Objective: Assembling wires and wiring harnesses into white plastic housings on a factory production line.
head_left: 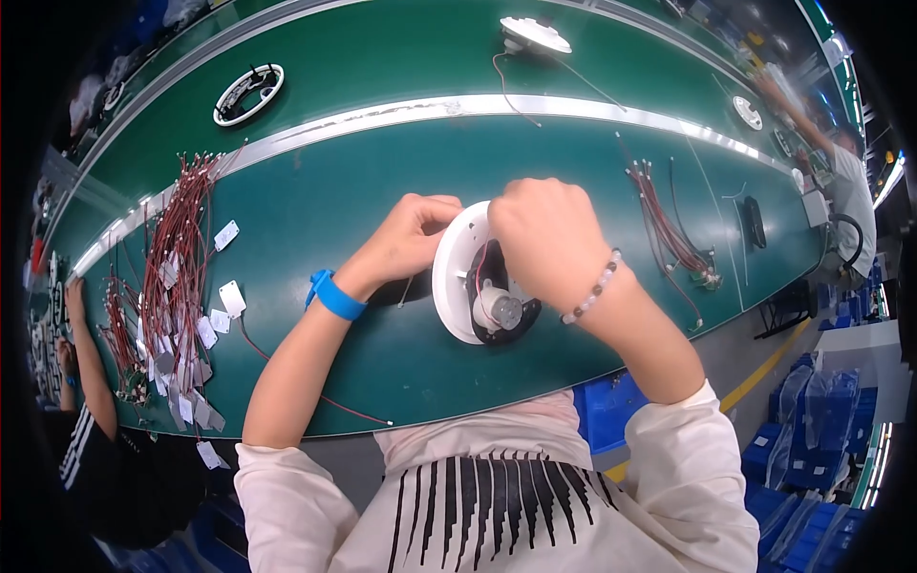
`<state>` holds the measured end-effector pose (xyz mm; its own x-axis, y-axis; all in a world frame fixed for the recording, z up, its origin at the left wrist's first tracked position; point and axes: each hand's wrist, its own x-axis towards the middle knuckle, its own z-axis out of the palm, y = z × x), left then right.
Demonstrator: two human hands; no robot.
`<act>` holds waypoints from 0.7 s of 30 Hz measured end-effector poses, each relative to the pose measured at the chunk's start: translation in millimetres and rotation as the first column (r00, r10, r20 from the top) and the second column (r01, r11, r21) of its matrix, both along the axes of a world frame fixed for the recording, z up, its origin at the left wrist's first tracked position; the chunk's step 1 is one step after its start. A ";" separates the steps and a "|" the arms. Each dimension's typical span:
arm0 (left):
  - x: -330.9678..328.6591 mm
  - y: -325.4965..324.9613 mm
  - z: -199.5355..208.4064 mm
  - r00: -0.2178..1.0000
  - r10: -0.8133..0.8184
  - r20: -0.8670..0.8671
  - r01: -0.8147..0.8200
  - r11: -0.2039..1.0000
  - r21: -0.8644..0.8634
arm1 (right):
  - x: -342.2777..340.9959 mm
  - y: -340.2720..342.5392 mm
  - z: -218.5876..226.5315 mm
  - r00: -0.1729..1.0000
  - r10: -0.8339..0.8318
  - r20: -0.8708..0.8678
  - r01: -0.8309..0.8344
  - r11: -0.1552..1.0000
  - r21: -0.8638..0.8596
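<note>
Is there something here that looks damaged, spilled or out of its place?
Nothing stands out. Both hands, left hand and right hand, hold the white round housing tilted on edge; wire bundles lie loose on the green table.

I have only one view, from a wide fisheye camera on the person's head, looking steeply down and forward over the long green workbench (pixel 382 191). It sits close above the left hand (pixel 406 239) and right hand (pixel 544 239), forearms entering from the lower edge. Straight bench edges bow near the rim.

Both hands (pixel 478 239) grip disc (pixel 457 277) (white).
</note>
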<state>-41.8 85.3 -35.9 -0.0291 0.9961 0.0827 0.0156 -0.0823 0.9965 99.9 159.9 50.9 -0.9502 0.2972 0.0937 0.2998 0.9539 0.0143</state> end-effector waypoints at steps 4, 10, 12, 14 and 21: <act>0.1 4.1 -0.8 1.000 -0.007 0.007 0.007 1.000 -0.015 | 3.8 20.2 -5.9 0.998 0.019 -0.059 -0.022 0.999 -0.048; -3.7 5.4 -5.2 0.992 0.027 0.126 -0.026 1.000 -0.012 | 9.6 33.8 -19.9 0.922 0.131 -0.365 -0.229 0.943 -0.240; -5.0 3.7 -4.1 0.992 0.028 0.125 -0.027 1.000 -0.009 | 11.2 33.5 -18.2 0.931 0.164 -0.325 -0.238 0.950 -0.201; -1.4 3.7 -2.6 0.993 0.048 0.112 -0.050 0.999 0.012 | 11.0 32.7 -18.1 0.939 0.195 -0.283 -0.247 0.956 -0.160; 1.0 3.7 -8.2 0.999 0.048 0.004 -0.048 0.996 0.077 | 6.1 31.6 -19.1 0.961 0.136 -0.243 -0.169 0.978 -0.120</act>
<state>-40.9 89.0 -44.0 -0.0771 0.9843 0.1589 0.0193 -0.1579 0.9873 106.0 191.6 31.8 -0.9421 0.1763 0.2852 0.1303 0.9762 -0.1731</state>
